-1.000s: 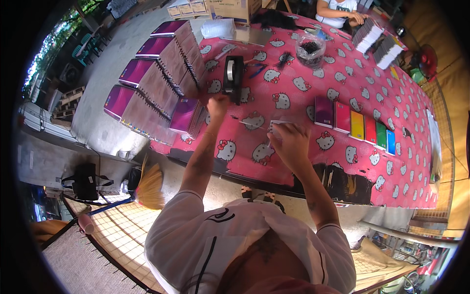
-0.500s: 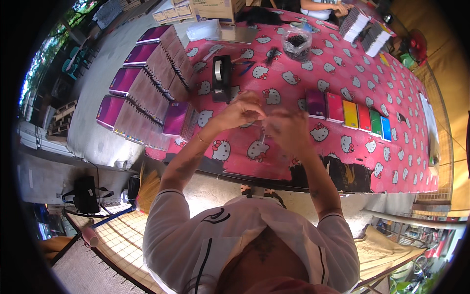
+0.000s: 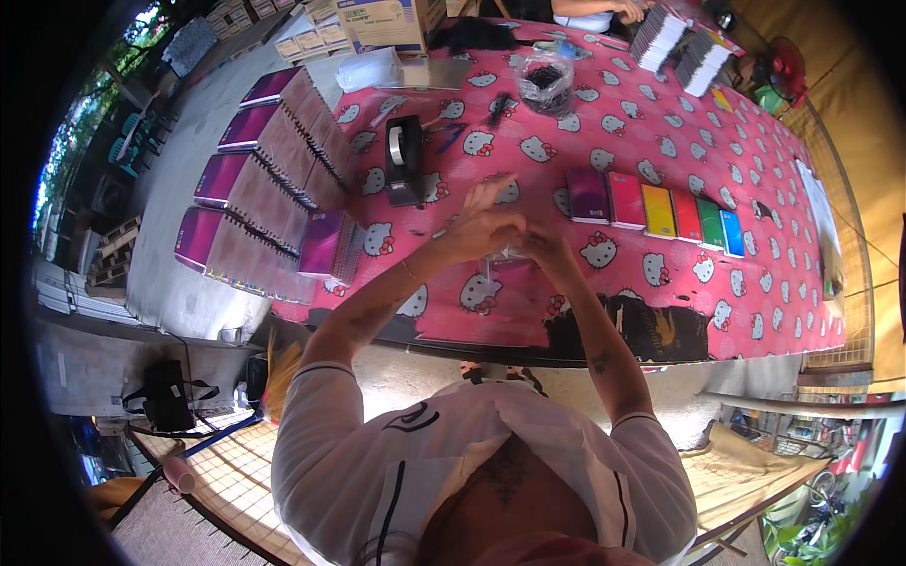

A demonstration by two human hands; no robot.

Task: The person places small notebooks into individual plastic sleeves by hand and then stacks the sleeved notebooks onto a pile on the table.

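Over the table's front middle my two hands meet. My left hand (image 3: 483, 229) pinches with thumb and forefinger while its other fingers stretch upward. Touching it, my right hand (image 3: 547, 250) is closed with bent fingers. A piece of clear plastic film (image 3: 507, 257), perhaps a small bag, hangs between and below them; its exact shape is hard to make out. To the left stand rows of purple spiral notebooks (image 3: 226, 179), with a shorter purple stack (image 3: 326, 243) nearest my left forearm. A black tape dispenser (image 3: 404, 162) stands beyond my left hand.
Right of my hands lies a row of small notebooks (image 3: 658, 209) in several colours. Farther back are a clear bag of black bits (image 3: 545, 83), blue-handled pliers (image 3: 451, 139), plastic sleeves (image 3: 368, 69) and a cardboard box (image 3: 392, 26). A co-worker's hand (image 3: 630, 11) is near white stacks (image 3: 661, 40).
My hands have come closer together and a little lower, and my left fingers now stretch upward. The whole table view has shifted slightly left.
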